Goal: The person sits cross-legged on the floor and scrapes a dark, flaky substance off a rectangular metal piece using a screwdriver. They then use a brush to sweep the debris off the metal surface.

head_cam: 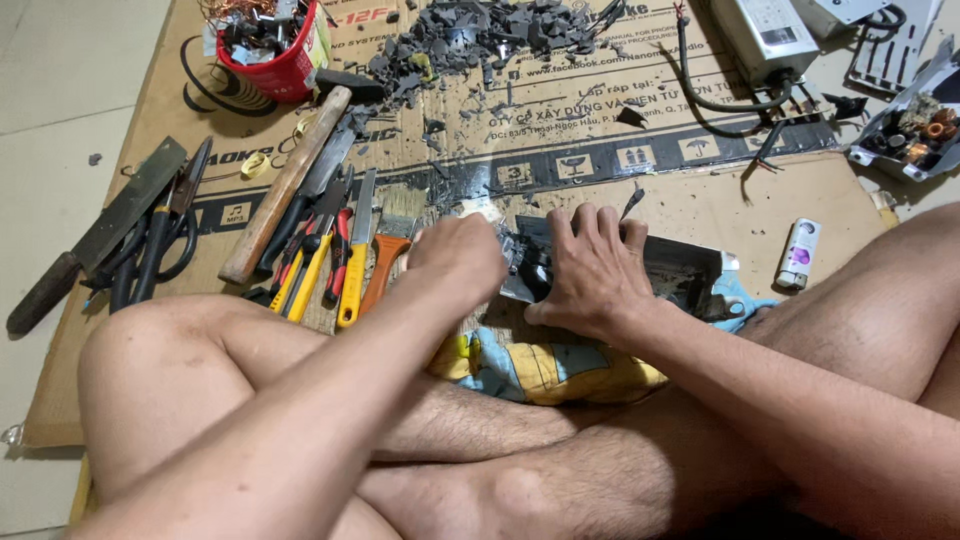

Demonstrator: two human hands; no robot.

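Note:
I sit cross-legged on flattened cardboard (700, 200). My right hand (590, 268) lies flat with spread fingers on a dark grey metal casing (680, 268), pressing it down. My left hand (458, 258) is closed at the casing's left end; what it grips is hidden by the fist. The casing rests on a blue and yellow cloth (545, 368) in front of my legs.
Left of my hands lie a wooden-handled hammer (285, 185), pliers (340, 250), a yellow-handled tool (352, 285), an orange-handled brush (385, 265), shears (155, 240) and a file (95, 240). A red container (285, 70) of scrap, a grey debris pile (480, 30), a lighter (799, 253) and dismantled electronics (770, 40) lie beyond.

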